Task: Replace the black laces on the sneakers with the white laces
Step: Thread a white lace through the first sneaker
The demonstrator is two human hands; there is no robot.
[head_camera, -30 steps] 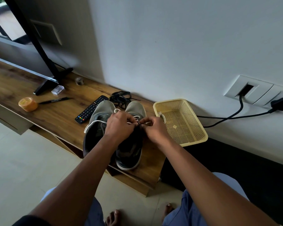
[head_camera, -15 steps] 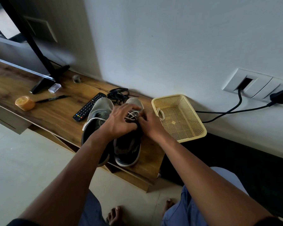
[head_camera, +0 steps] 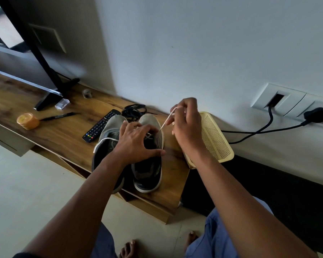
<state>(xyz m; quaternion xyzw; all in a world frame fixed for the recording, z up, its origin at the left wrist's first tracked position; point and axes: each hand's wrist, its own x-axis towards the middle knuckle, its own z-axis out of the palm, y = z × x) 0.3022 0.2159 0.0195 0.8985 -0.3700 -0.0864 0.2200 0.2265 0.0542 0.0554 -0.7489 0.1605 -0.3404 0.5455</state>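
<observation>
Pulling a white lace (head_camera: 165,122) taut up and to the right: right hand (head_camera: 186,123) pinches it, raised above the bench (head_camera: 63,135), lace running down to the eyelets of the right sneaker (head_camera: 149,161). Left hand (head_camera: 136,144) fingers spread wide, pressing on that sneaker's tongue area, gripping nothing. Left sneaker (head_camera: 106,146) sits touching beside it, a white lace end looped over its collar. Black laces (head_camera: 133,110) piled behind the toes, near the wall. Remote (head_camera: 101,125) left of the sneakers, yellow basket (head_camera: 216,142) right, partly behind the right hand.
</observation>
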